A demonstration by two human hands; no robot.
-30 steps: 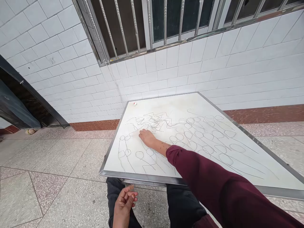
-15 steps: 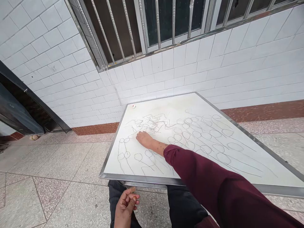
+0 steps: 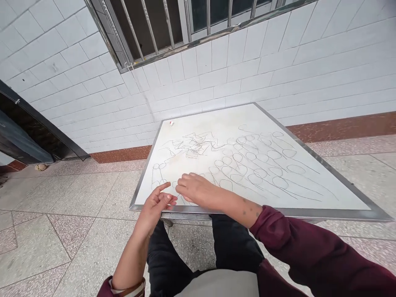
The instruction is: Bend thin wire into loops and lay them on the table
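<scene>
A white table top (image 3: 216,117) carries thin dark wire-like pieces. Many have a round loop and a long tail (image 3: 280,181); a tangle of bent zigzag ones (image 3: 194,144) lies toward the back left. My right hand (image 3: 196,190) is over the front edge area, palm down, fingers curled together; its fingertips are hidden. Just left of it is my left hand (image 3: 158,201), index finger stretched out, thumb closed against the other fingers. A fine dark line shows between the two hands, but I cannot tell which hand holds it.
The table has a grey metal rim (image 3: 262,212) and stands near a white tiled wall (image 3: 192,93) with a barred window (image 3: 167,24). A small white and red item (image 3: 171,123) lies at the back left corner. My legs (image 3: 235,243) are under the front edge.
My right hand has drawn back from beside the zigzag tangle toward the front edge. My left hand has risen from below the table to meet it. The view has shifted downward.
</scene>
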